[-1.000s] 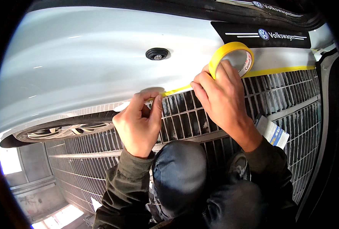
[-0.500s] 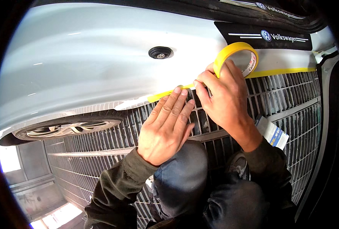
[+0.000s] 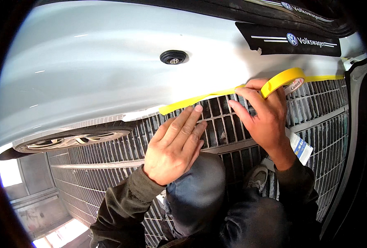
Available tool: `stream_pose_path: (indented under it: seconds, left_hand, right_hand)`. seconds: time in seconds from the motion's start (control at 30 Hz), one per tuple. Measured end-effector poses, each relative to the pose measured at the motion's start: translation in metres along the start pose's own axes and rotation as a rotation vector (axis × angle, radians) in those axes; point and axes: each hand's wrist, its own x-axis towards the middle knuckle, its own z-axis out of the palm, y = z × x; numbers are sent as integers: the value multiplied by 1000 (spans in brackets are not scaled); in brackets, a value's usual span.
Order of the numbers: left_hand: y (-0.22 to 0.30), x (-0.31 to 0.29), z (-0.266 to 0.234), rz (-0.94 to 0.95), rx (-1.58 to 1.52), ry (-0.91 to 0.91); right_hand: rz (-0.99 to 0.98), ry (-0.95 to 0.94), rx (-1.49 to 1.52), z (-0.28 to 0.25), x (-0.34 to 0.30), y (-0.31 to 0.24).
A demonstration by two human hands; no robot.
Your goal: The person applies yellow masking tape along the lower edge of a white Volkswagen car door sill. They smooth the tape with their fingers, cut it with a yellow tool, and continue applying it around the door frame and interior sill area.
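A strip of yellow masking tape [image 3: 191, 101] runs along the lower edge of the white car sill [image 3: 216, 78]. My left hand [image 3: 173, 146] lies just below it, palm down with fingers stretched out, holding nothing. Hooked on the fingers of my right hand [image 3: 266, 118] is the roll of yellow masking tape [image 3: 277, 82]. My right index fingertip is at the tape strip along the sill edge, while the thumb stands apart below. Part of the roll is hidden behind that hand.
A black round pad [image 3: 173, 57] sits on the white panel, and a black sill plate [image 3: 274, 40] lies above the roll. A wheel [image 3: 74, 140] shows at left. Floor grating [image 3: 216, 124] spreads below, with a white-and-blue packet [image 3: 302, 149] near my right forearm and a shoe [image 3: 256, 177].
My right hand has moved right and slightly down with the roll, its thumb now farther from the fingers. My left hand has drawn down off the strip, which shows more fully.
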Motion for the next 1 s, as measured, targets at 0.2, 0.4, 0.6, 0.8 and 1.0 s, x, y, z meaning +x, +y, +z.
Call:
stream_pose_path:
  seconds: [0.2,0.4,0.6,0.8,1.0]
  left_hand:
    - [-3,5,2,-12,108,-11]
    - [10,13,12,-15,29,103]
    - [18,43,17,218,-3,-141]
    - [20,63,36,316,102,-214]
    - [19,66,47,290,126,-174]
  right_hand:
    - [-39,28,-17,8,12,-1]
    - [5,59,-11,12,20,2]
    - [94,116,-35,-8,-6,32]
    - [75,34,-109,-26,-7,60]
    - [174,-78,-13,-34,9,63]
